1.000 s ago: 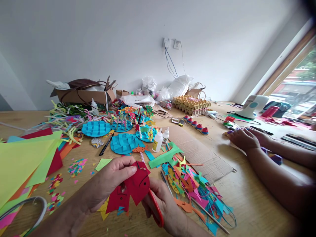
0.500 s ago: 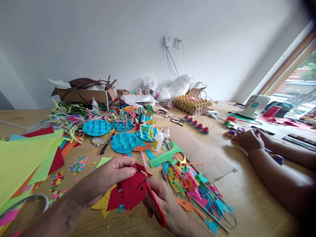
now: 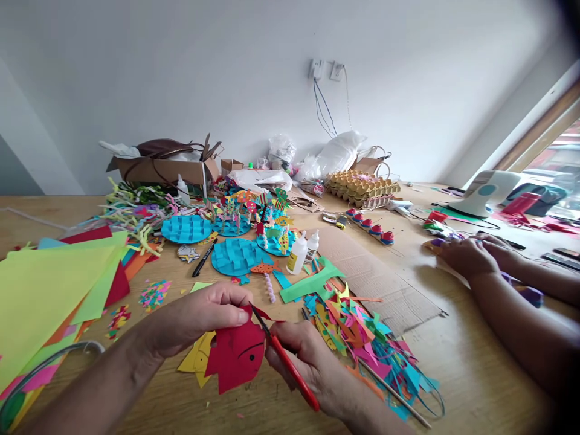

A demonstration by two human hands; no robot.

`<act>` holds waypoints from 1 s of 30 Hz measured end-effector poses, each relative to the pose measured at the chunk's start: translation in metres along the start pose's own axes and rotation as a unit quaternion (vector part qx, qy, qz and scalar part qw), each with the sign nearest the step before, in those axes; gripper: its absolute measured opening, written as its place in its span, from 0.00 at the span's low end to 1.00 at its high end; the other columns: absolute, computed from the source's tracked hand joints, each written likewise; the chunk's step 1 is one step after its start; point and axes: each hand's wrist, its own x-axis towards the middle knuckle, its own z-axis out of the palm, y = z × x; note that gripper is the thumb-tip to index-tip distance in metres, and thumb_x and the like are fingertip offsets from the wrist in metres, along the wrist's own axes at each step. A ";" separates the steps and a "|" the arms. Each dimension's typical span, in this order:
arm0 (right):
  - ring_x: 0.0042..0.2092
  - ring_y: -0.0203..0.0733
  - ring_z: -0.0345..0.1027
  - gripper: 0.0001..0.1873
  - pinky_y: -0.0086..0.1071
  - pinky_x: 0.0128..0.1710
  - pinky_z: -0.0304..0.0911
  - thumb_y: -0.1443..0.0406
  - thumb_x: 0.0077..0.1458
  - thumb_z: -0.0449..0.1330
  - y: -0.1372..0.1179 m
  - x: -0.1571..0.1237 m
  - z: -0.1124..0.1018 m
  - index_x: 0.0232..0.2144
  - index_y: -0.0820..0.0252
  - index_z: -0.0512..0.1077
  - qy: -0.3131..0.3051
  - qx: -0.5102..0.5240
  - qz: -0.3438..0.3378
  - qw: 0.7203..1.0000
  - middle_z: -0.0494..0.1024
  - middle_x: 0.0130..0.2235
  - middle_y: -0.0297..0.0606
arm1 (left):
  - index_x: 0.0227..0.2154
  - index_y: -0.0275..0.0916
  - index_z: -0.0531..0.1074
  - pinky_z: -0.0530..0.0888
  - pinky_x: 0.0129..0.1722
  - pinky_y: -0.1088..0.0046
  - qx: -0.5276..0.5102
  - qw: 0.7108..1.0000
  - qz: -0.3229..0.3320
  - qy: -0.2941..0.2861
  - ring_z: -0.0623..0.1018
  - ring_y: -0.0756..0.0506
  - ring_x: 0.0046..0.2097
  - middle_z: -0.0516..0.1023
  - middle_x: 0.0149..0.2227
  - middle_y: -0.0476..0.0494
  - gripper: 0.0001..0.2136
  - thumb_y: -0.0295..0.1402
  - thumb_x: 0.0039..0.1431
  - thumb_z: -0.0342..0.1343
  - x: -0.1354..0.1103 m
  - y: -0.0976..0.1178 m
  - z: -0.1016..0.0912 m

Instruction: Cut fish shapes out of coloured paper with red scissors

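Observation:
My left hand (image 3: 217, 317) pinches the top of a piece of red paper (image 3: 240, 356), which has a black eye and a curved line drawn on it. In my right hand (image 3: 306, 356) is a pair of red-handled scissors (image 3: 290, 362), its dark blades at the paper's upper right edge. A narrow red strip stands out beyond the blades. Below my left hand, a yellow paper fish shape (image 3: 198, 360) shows partly behind the red paper.
Coloured sheets (image 3: 54, 284) are stacked at left. Blue paper discs (image 3: 240, 257) and glue bottles (image 3: 297, 254) stand ahead. Paper scraps (image 3: 362, 338) and cardboard (image 3: 380, 284) lie right of my hands. Another person's hands (image 3: 471, 257) work at far right.
The scissors blades now show more plainly at the red paper's edge, and the paper has turned a little in my left hand. The whole view has shifted slightly.

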 end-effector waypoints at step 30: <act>0.19 0.29 0.46 0.23 0.24 0.17 0.42 0.52 0.56 0.52 0.005 -0.001 -0.022 0.17 0.59 0.55 -0.080 -0.001 0.002 0.997 0.54 0.17 0.26 | 0.20 0.39 0.66 0.56 0.23 0.76 0.225 0.970 -0.049 -0.075 0.61 0.51 0.23 0.62 0.20 0.54 0.07 0.34 0.48 0.49 -0.004 0.009 -0.013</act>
